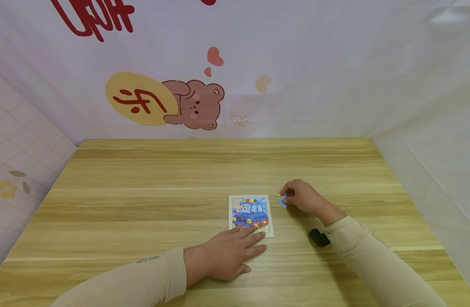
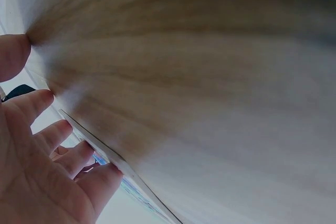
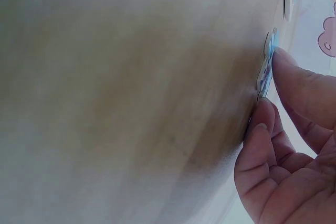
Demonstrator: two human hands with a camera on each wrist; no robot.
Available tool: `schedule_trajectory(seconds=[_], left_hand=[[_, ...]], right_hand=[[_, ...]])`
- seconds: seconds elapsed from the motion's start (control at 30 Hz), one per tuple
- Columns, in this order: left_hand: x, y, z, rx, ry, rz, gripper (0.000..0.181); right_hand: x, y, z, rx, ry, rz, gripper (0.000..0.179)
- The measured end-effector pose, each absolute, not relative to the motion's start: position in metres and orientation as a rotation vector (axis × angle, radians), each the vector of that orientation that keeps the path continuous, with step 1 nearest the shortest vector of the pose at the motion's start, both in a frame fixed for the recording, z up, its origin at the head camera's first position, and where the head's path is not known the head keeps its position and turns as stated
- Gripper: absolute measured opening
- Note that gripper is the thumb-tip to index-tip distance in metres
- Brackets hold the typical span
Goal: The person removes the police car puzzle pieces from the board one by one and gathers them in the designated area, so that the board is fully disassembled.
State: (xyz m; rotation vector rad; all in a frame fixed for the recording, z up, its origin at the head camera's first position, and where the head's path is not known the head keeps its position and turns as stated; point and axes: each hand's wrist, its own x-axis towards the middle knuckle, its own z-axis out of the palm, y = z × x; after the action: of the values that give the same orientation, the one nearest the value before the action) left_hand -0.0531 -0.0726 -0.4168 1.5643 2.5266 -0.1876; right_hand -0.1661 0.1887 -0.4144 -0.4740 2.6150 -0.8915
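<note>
A square jigsaw puzzle tray (image 1: 230, 211) with a pale rim lies on the table, showing a blue cartoon car; a bare tan patch is visible at its upper left. My left hand (image 1: 227, 256) rests with spread fingers over the tray's near edge, and the left wrist view shows its fingertips (image 2: 113, 174) at the rim. Just right of the tray, my right hand (image 1: 302, 196) pinches a small blue puzzle piece (image 1: 282, 200) between thumb and fingers. In the right wrist view the piece (image 3: 266, 66) is low at the tabletop, partly hidden by the thumb.
The wood-grain table (image 1: 143, 192) reaches back to a white cloth backdrop (image 1: 296, 106) printed with a bear and hearts. A small black object (image 1: 318, 238) is by the right sleeve cuff. Pale cloth also hangs at both sides.
</note>
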Motion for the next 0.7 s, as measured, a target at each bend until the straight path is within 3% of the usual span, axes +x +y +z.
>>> schedule_trajectory(seconds=[0.7], left_hand=[[-0.053, -0.073, -0.418, 1.580, 2.531, -0.198, 0.057]], right_hand=[[-0.155, 0.173, -0.410, -0.434, 2.698, -0.985, 0.022]])
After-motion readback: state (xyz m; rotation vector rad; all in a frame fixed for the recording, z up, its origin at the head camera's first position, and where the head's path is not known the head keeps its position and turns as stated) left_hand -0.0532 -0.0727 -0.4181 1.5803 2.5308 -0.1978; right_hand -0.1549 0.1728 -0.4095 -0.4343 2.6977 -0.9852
